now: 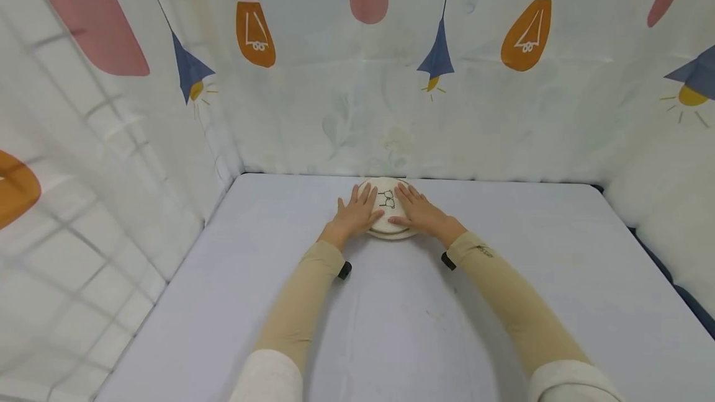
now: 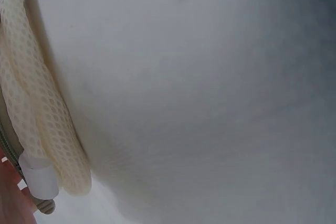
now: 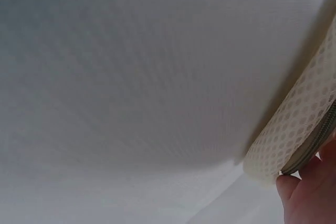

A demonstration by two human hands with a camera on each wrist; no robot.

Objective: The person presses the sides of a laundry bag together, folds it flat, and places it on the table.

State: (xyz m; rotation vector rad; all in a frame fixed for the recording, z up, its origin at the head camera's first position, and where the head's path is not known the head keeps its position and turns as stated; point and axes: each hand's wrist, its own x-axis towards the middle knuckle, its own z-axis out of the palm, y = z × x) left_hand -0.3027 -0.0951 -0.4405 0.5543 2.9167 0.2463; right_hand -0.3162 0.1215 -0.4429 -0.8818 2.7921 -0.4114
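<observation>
A round cream mesh laundry bag [image 1: 386, 203] with a small dark line drawing on its top lies near the table's far edge. My left hand [image 1: 353, 216] rests on the bag's left side with its fingers spread, and the right hand [image 1: 422, 212] lies likewise over its right side. Up close in the left wrist view, the bag's mesh wall [image 2: 50, 114] looks puffy, and a white tab [image 2: 40, 179] sits by the zipper beside my fingers [image 2: 11, 195]. In the right wrist view a dark zipper [image 3: 319, 139] runs along the rim, with fingertips [image 3: 287, 184] right at it.
The bag lies on a table [image 1: 391, 327] with a pale cover. Behind it hangs a white curtain [image 1: 357, 98] printed with lamps and bulbs, close to the far edge. More white fabric [image 1: 100, 203] walls the left side, and pale fabric [image 1: 670, 203] stands at the right.
</observation>
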